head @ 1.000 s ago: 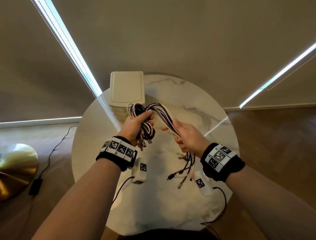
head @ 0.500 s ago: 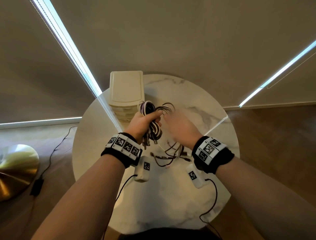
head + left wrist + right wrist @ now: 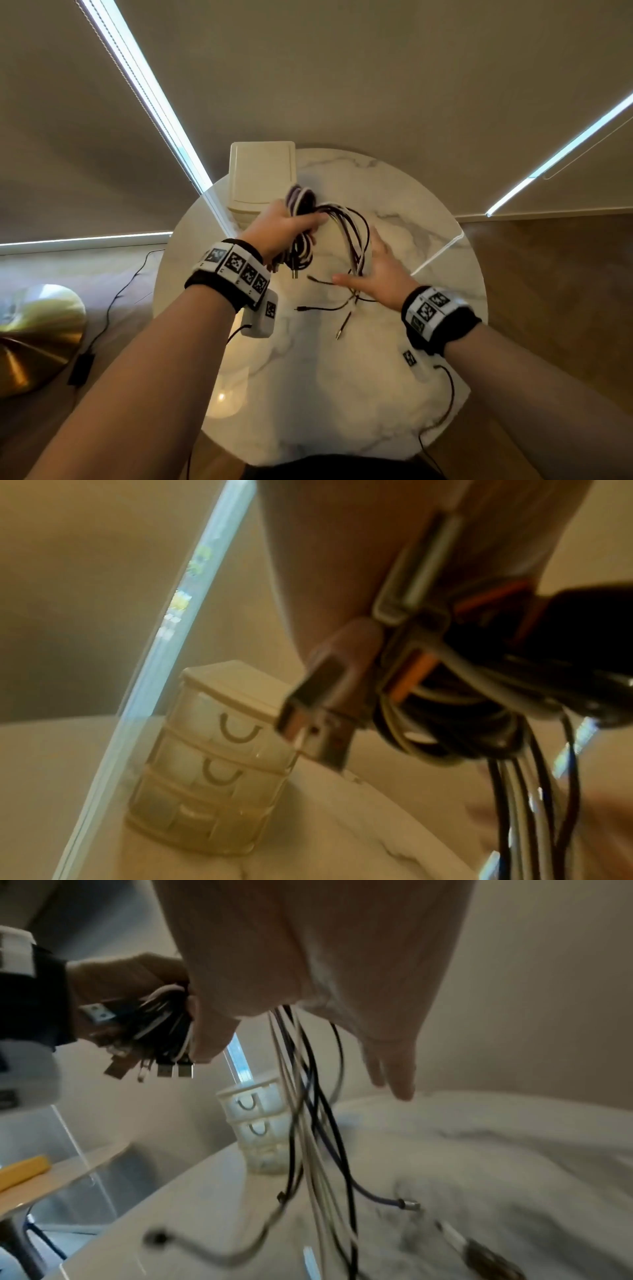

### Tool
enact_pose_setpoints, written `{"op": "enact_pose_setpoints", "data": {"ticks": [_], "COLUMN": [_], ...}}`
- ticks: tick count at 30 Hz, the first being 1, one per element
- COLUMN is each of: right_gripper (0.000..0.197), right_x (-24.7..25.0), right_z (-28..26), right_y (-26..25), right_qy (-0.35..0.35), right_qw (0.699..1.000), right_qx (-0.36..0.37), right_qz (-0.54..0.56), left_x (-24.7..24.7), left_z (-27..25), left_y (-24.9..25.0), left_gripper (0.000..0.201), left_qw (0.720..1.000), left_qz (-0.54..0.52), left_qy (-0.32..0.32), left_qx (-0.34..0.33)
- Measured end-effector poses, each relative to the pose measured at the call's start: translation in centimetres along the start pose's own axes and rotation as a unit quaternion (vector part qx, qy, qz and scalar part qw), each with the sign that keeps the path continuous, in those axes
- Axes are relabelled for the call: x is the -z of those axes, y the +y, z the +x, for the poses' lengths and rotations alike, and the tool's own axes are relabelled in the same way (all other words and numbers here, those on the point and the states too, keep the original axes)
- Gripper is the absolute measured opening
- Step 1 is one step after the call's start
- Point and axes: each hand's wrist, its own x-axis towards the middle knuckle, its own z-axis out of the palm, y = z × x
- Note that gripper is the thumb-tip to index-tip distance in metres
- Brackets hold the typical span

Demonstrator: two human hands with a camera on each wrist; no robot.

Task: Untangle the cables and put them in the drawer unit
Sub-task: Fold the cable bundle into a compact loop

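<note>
Two hands over a round marble table (image 3: 342, 394). No readable writing; only black-and-white marker tags on the wristbands (image 3: 236, 265). Floor lamp base (image 3: 34, 335) seen left of the left forearm. Coiled cables (image 3: 301, 219) are clamped in the left hand (image 3: 277, 229), USB plugs hanging below it. Drawer unit (image 3: 262, 174) sits just beyond that hand, drawers closed. Loose strands are draped under the right hand (image 3: 380, 274), fingers spread and straight. Plug details blurred in wrist views.

My round white marble table (image 3: 394, 394) is glossy; cream translucent plastic drawer unit (image 3: 205, 777) smooth; black and white rubbery cables (image 3: 346, 226), shiny metal plugs (image 3: 174, 1070).
</note>
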Motion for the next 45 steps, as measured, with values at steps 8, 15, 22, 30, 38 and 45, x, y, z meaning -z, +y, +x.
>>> {"op": "enact_pose_setpoints", "data": {"ticks": [8,15,22,30,38,45], "right_gripper": [0.007,0.03,0.041,0.045,0.048,0.042], "right_x": [1.3,-1.9,-1.1,-0.4,0.8,1.3], "right_z": [2.6,0.3,-1.2,-1.6,-1.2,-1.0], "right_y": [-6.7,-4.3,-4.2,-4.0,-3.5,-3.3], "right_qy": [0.105,0.013,0.021,-0.121,-0.137,-0.144], "right_qw": [0.984,0.983,0.993,0.989,0.986,0.984], "right_qx": [0.114,0.083,0.097,0.086,0.086,0.089], "right_qz": [0.09,0.164,0.059,-0.012,-0.037,-0.058], "left_x": [-1.7,0.0,-1.9,-1.7,-3.1,-4.0], "left_z": [0.9,1.2,-0.2,-1.1,-1.3,-1.0], "left_y": [1.1,-1.8,-4.2,-3.4,-2.4,-1.7], "left_gripper": [0.034,0.012,0.044,0.044,0.023,0.035], "left_qw": [0.997,0.926,0.881,0.906,0.964,0.972], "left_qz": [-0.075,-0.341,-0.457,-0.382,-0.226,-0.162], "left_qy": [0.01,0.158,-0.016,-0.157,-0.138,-0.167], "left_qx": [-0.033,0.029,0.12,0.091,0.001,-0.036]}}
